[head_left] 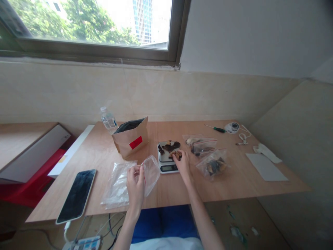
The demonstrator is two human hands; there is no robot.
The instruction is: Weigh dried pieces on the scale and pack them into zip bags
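One clear zip bag (153,173) is gripped by its edge in the left hand (135,178), fingers curled, above the near side of a wooden counter (166,195); a slackened hold, we judge, could let the thin plastic fold shut or slip away. Beside that hand we see a stack of flat clear bags (117,184) and, farther left, a phone (77,194) at the counter's front edge. Just beyond, the right hand (184,163) has its fingertips on dried brown pieces (169,148), though we cannot tell whether one is firmly pinched. The pieces lie scattered on the plate (163,159) of a small scale (169,168), some close to its rim, and we reckon a loose pinch or a brushing finger could tip them onto the counter; fingers bearing down could also skew the weight reading, which is too small for us to make out. Filled bags (214,166) rest right of the scale, while an open paper pouch (130,144) stands to its left, with a bottle (109,121) behind. Farthest back on the counter, we find a green-handled screwdriver (219,130) beside a round white device (231,128).
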